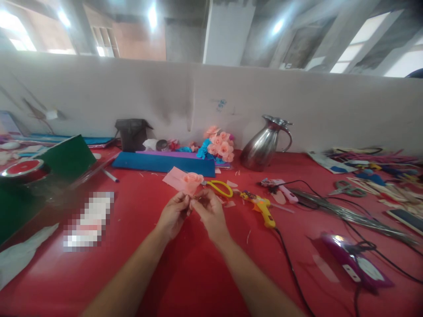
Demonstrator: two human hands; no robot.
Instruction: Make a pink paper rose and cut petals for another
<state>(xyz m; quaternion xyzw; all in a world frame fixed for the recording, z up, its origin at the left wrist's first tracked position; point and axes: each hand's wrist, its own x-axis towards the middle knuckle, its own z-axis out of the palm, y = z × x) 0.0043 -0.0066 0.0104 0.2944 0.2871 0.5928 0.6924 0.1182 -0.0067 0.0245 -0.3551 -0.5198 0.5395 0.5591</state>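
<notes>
Both hands meet over the middle of the red table, pinching the base of a peach paper flower (192, 181) whose petals face up. My left hand (174, 212) is closed on the flower's underside. My right hand (209, 211) is closed beside it, thumb and fingers pressed to the same base. Behind the flower lies a sheet of peach paper (172, 178). Just past my right hand are yellow-handled scissors or pliers (222, 188), partly hidden. To the right rests a yellow glue gun (264, 210) with a black cord.
A bunch of peach paper flowers (220, 144) and a blue paper roll (165, 164) lie at the back. A steel jug (262, 145) stands near the wall. A pink glue gun (287, 192), green-handled scissors (352, 188), wire stems (350, 213) and a purple power strip (355, 259) lie right.
</notes>
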